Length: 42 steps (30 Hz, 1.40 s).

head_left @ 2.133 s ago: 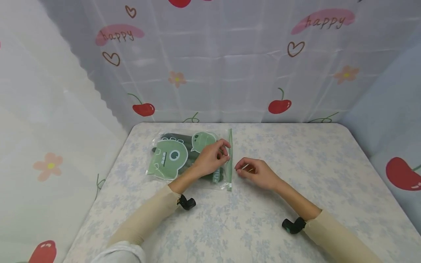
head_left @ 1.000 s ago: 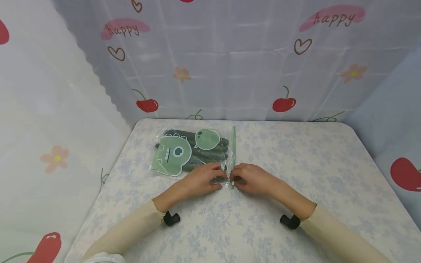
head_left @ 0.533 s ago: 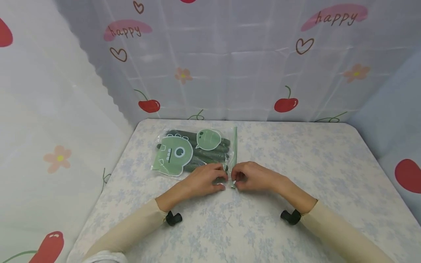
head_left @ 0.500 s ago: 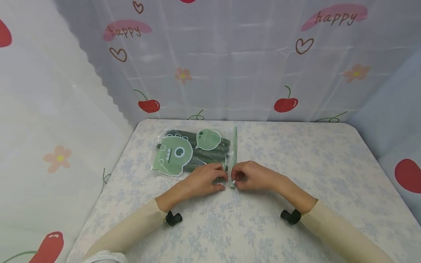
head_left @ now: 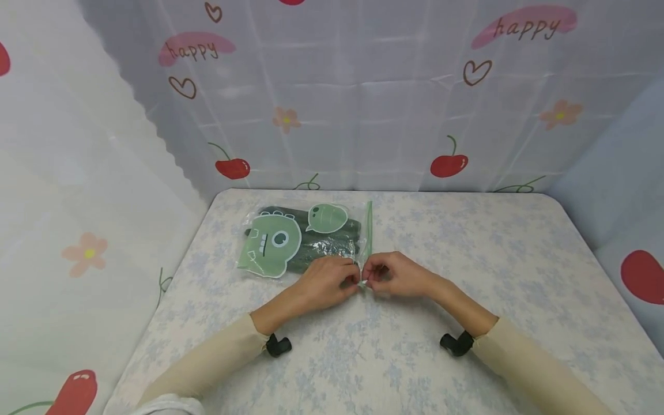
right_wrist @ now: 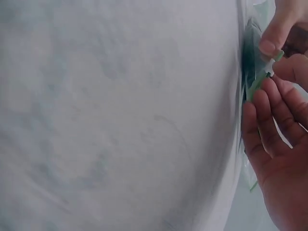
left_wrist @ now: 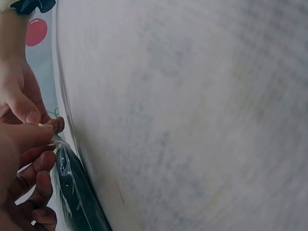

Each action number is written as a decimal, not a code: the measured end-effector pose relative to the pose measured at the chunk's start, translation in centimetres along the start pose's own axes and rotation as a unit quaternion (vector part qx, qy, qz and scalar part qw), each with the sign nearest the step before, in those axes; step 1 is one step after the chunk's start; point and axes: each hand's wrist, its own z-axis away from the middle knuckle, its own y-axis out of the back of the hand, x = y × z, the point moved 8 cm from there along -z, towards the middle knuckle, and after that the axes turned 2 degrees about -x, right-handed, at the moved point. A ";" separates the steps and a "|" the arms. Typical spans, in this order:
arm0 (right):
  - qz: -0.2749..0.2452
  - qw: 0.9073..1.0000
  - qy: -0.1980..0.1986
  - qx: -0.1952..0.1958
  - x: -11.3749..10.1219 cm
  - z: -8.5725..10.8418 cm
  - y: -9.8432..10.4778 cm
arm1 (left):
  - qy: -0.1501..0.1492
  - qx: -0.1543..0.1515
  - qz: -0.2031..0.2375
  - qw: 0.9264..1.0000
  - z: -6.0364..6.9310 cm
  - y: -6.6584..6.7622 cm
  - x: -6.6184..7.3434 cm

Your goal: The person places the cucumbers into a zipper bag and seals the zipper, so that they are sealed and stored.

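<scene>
A clear zip bag (head_left: 270, 248) printed with green cartoon dinosaurs lies flat at the back left of the table. Several long dark green things are inside it; their kind is unclear. Its green zip strip (head_left: 369, 227) runs along the right edge. At the near end of that strip, my left hand (head_left: 328, 281) pinches the bag's corner between thumb and finger. My right hand (head_left: 400, 275) pinches the zip beside it, at a small white slider (right_wrist: 270, 67). In the right wrist view the strip's green end (right_wrist: 279, 55) shows by the left thumb. Fingertips partly hide the slider.
A floral cloth covers the table (head_left: 467, 248). Behind it hangs a white printed curtain (head_left: 353, 104), with more curtain on both sides. Black wrist cameras (head_left: 278, 346) sit at the sleeve ends, close above the tabletop.
From the bag's middle, my left hand has come down to its near corner. My right hand has moved left onto the zip. In the last half second, the left fingers have closed on the corner.
</scene>
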 end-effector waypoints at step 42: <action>0.271 0.960 0.023 0.069 1.5 -2.9 3.0 | -0.005 0.031 0.070 0.997 0.5 1.3 0.1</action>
